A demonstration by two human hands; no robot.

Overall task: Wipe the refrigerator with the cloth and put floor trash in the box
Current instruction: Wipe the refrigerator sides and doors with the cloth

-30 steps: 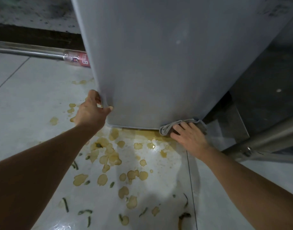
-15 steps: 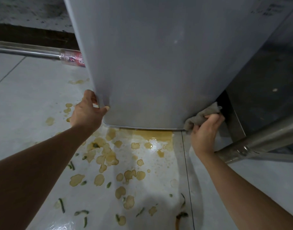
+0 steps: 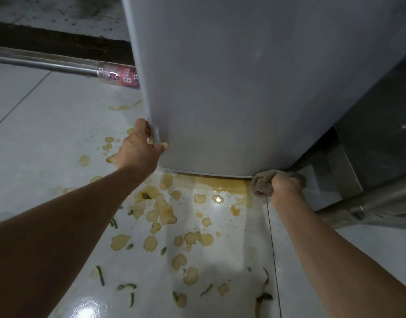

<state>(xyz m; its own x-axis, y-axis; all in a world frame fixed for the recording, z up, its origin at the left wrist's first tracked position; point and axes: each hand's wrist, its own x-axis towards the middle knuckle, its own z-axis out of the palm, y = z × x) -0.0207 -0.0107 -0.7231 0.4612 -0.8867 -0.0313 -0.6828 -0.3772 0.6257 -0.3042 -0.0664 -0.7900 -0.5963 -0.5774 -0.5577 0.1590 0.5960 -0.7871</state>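
The grey refrigerator door (image 3: 243, 88) fills the upper middle of the head view. My left hand (image 3: 137, 148) grips its lower left edge, thumb on the front face. My right hand (image 3: 285, 183) holds a bunched grey-brown cloth (image 3: 262, 182) at the door's bottom right corner, just above the floor. Yellow-brown liquid spots (image 3: 160, 212) and green vegetable scraps (image 3: 101, 275) are scattered over the white floor tiles below the door. No box is in view.
A metal tube with a red label (image 3: 119, 75) lies on the floor behind the door at left. A steel frame leg (image 3: 369, 203) and a dark cabinet side (image 3: 381, 134) stand at right. A yellow puddle (image 3: 222, 184) sits under the door's bottom edge.
My right hand went with the cloth from the bottom edge up the door's right edge, then back down to the bottom right corner. My left hand kept its grip on the left edge.
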